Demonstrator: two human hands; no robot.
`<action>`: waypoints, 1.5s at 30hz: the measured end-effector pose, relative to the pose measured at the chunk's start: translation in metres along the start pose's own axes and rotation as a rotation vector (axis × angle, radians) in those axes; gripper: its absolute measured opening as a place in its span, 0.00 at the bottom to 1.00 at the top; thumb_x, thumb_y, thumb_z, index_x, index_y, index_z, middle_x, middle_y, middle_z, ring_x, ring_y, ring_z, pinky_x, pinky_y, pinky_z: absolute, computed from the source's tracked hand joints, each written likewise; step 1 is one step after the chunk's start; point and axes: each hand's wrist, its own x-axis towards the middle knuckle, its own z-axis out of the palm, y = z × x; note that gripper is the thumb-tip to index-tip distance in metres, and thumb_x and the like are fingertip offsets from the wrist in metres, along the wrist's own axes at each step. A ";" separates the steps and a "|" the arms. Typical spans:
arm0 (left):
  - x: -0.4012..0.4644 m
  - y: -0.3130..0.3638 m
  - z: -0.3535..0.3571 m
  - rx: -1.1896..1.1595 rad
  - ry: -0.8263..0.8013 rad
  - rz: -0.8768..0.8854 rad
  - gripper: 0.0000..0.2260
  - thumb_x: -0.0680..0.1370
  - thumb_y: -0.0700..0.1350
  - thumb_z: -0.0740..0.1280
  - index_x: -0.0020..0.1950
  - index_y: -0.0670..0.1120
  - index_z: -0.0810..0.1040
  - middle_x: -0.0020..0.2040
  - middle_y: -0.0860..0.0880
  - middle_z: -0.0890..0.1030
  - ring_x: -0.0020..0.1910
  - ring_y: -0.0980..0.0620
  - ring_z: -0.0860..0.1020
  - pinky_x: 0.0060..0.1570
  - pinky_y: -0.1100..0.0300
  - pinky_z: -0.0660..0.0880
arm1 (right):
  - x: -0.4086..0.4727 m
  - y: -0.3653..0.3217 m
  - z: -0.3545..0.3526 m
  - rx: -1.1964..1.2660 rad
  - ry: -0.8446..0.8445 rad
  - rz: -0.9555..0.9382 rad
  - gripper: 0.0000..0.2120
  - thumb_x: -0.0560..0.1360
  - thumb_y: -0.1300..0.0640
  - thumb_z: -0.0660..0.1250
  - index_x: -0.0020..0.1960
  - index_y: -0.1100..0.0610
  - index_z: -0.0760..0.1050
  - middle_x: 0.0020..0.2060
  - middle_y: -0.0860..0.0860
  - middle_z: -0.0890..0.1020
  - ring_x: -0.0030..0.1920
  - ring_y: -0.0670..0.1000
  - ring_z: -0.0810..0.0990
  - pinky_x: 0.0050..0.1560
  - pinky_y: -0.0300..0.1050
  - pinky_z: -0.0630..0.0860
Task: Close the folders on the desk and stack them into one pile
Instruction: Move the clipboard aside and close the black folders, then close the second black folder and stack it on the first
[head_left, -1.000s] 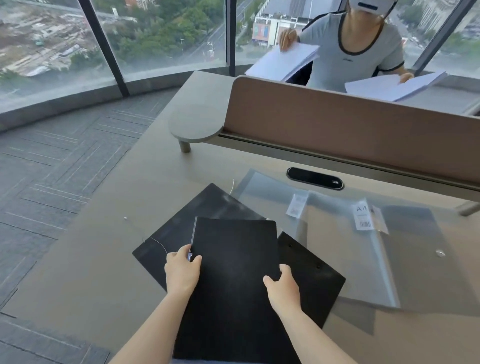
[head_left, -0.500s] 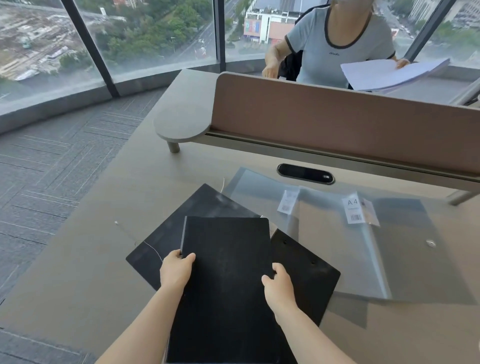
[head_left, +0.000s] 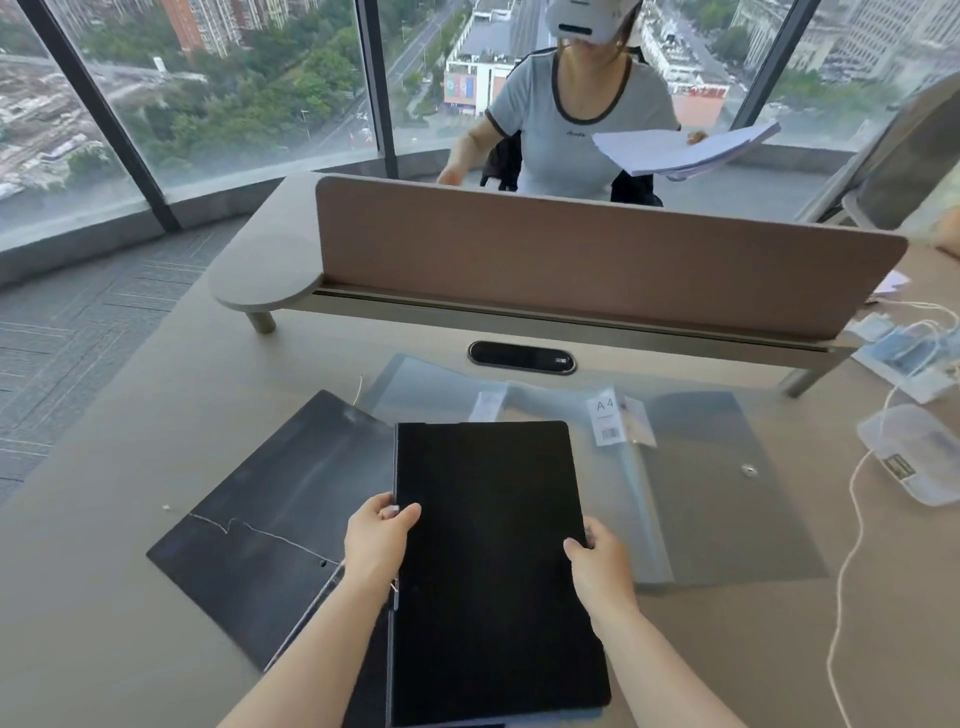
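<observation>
A closed black folder (head_left: 488, 561) is held in front of me, its long side pointing away. My left hand (head_left: 379, 540) grips its left edge and my right hand (head_left: 597, 566) grips its right edge. Under and left of it another black folder (head_left: 270, 509) lies flat on the desk, with a thin white thread across it. To the right, an open translucent folder (head_left: 701, 499) with an A4 sticker and a snap button is spread flat; the held folder overlaps its left part.
A brown divider panel (head_left: 597, 260) stands across the desk (head_left: 130, 426), with a black cable port (head_left: 522, 357) in front. A clear plastic box (head_left: 914, 457) and white cables (head_left: 852, 571) lie at the right. A person (head_left: 576, 114) holding papers sits behind the divider.
The held black folder has shifted right and squared up, now uncovering more of the black folder at the left and overlapping the translucent one. Both hands keep their grip on its edges.
</observation>
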 end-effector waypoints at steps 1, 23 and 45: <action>-0.008 -0.001 0.013 0.001 -0.018 0.004 0.14 0.78 0.42 0.69 0.63 0.43 0.77 0.52 0.49 0.83 0.53 0.45 0.82 0.59 0.45 0.78 | 0.002 0.005 -0.015 -0.005 0.012 0.005 0.12 0.79 0.62 0.61 0.57 0.51 0.78 0.53 0.47 0.83 0.55 0.53 0.81 0.56 0.51 0.79; -0.067 -0.043 0.169 0.249 -0.245 0.066 0.16 0.79 0.38 0.66 0.68 0.46 0.75 0.55 0.50 0.83 0.53 0.49 0.82 0.58 0.50 0.80 | 0.043 0.102 -0.159 -0.044 0.142 0.110 0.15 0.77 0.66 0.61 0.59 0.55 0.80 0.51 0.50 0.84 0.53 0.55 0.82 0.58 0.53 0.79; -0.057 -0.044 0.146 0.455 -0.065 0.336 0.18 0.78 0.41 0.68 0.68 0.47 0.74 0.63 0.47 0.74 0.60 0.51 0.75 0.57 0.61 0.72 | 0.022 0.056 -0.118 -0.390 0.367 -0.182 0.22 0.75 0.60 0.69 0.68 0.51 0.72 0.62 0.52 0.73 0.62 0.53 0.73 0.58 0.47 0.76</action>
